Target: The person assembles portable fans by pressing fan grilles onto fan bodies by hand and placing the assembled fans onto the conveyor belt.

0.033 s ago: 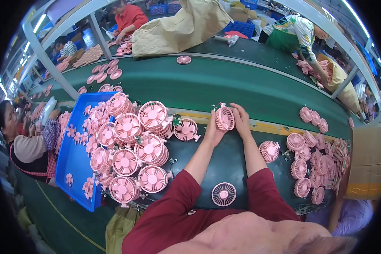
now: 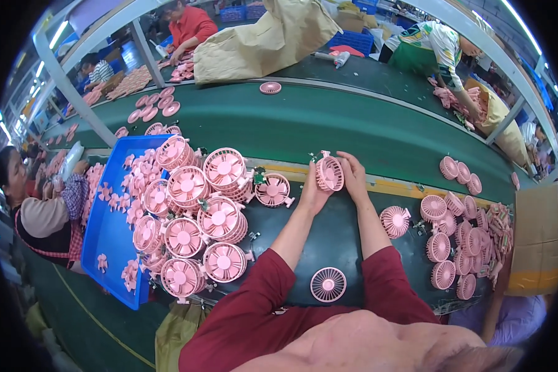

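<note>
Between my two hands is a pink fan housing (image 2: 330, 173), a slatted round shell with a small green circuit board and wires at its top. My left hand (image 2: 315, 197) cups it from the left and below. My right hand (image 2: 353, 178) curls around its right side. A round pink fan grille (image 2: 328, 284) lies flat on the dark table between my forearms. Left of my left hand sits a single fan housing with blades (image 2: 272, 190). Beyond it rise stacks of similar pink fan housings (image 2: 220, 218), fitted with blades.
A blue tray (image 2: 115, 273) of loose pink fan blades (image 2: 141, 177) stands at left. Housings and grilles (image 2: 439, 247) crowd the right. Beyond runs a green belt (image 2: 353, 115) carrying pink discs (image 2: 171, 108). Co-workers sit at left and across; a cardboard box (image 2: 536, 239) stands far right.
</note>
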Available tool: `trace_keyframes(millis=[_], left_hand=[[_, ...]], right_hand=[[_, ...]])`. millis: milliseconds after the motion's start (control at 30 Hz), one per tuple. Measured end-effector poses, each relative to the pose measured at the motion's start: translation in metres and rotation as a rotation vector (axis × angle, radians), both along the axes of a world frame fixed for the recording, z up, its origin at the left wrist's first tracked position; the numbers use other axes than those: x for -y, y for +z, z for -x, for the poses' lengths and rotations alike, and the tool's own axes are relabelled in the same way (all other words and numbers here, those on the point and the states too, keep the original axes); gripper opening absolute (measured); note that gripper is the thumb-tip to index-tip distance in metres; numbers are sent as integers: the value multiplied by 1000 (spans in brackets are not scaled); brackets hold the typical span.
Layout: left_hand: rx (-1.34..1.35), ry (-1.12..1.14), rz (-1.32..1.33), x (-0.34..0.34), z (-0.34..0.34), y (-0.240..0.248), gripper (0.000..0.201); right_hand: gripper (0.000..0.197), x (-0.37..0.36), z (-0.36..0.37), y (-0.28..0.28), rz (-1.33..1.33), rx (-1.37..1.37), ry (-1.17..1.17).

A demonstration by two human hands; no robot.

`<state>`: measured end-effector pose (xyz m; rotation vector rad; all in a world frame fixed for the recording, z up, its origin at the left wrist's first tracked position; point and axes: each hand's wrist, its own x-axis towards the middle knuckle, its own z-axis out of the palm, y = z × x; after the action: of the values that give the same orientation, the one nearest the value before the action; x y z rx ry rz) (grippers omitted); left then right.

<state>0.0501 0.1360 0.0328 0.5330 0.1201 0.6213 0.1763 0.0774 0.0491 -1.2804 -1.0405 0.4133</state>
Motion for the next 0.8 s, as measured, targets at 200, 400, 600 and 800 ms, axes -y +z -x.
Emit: trace_keyframes(millis=[200, 400, 600, 800], left_hand=[[46, 44, 74, 6, 4, 1, 58], [14, 54, 19, 17, 3, 1, 55], [22, 63, -36, 25, -1, 2, 52], [23, 70, -67, 20, 4, -6, 54]], right_hand=[[24, 1, 4, -2, 24, 91, -52], [24, 9, 4, -2, 3, 91, -48], [24, 10, -4, -7, 24, 28, -30], [24, 5, 4, -7, 0, 70, -26]])
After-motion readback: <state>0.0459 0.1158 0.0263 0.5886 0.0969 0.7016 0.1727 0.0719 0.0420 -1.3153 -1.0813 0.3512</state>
